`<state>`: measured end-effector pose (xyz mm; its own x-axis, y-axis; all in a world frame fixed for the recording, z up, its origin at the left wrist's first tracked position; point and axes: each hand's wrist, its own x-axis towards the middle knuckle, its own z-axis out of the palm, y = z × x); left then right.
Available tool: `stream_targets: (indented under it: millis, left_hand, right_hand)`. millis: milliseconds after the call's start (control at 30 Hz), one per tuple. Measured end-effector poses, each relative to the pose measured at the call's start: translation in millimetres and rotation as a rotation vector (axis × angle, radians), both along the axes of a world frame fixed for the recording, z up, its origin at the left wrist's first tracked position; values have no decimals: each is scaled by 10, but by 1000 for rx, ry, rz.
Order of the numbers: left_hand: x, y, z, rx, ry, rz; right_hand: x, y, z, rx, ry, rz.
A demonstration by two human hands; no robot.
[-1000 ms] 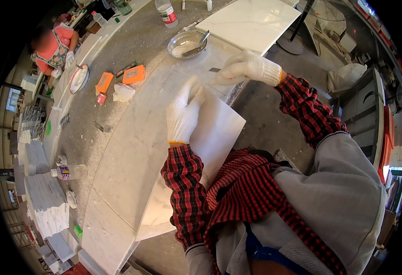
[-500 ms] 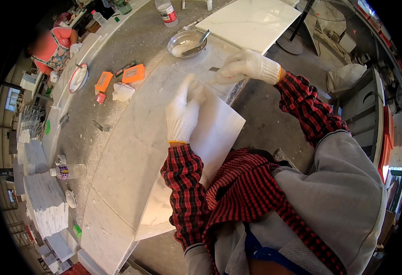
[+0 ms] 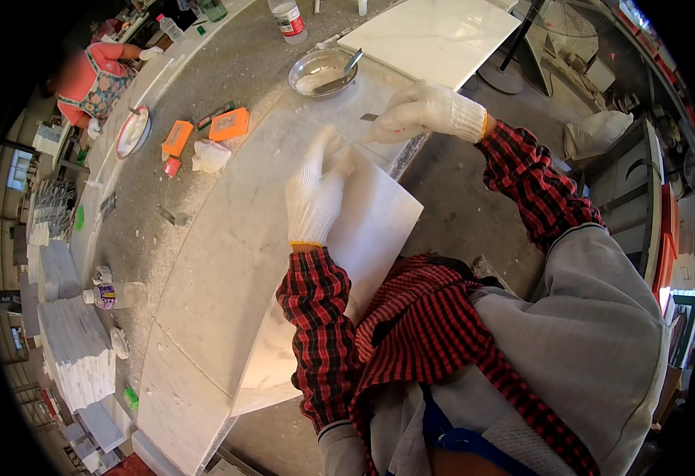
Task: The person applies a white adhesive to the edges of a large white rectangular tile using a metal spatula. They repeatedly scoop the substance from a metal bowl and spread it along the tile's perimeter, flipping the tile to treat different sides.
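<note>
My left hand, in a white knitted glove, grips the upper edge of a glossy white stone slab. The slab is tilted at the table's edge in front of my body, and my left forearm covers part of it. My right hand, gloved the same way, is closed in a pinch near the slab's far corner. A small flat dark blade-like piece shows at its fingertips. Whether the fingertips touch the slab I cannot tell.
Beyond my hands stand a metal bowl holding white paste and a putty knife, and another white slab. Orange boxes, a crumpled cloth and bottles lie or stand leftward. A co-worker is at far left.
My hands and the slab stay almost in place. The co-worker at far left has stretched one arm out to the right.
</note>
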<state>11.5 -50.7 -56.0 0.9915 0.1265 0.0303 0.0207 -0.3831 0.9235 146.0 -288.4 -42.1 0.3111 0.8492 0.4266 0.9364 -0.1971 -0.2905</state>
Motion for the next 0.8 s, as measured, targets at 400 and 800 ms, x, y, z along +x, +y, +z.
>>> stream_targets:
  millis: [400,800]
  left_hand:
    - [-10,-15,38,-1,27,18]
    - [-52,-51,121,43,5,72]
  right_hand:
    - [-32,35,28,36,341,-70]
    - [-28,76,16,48,206,-72]
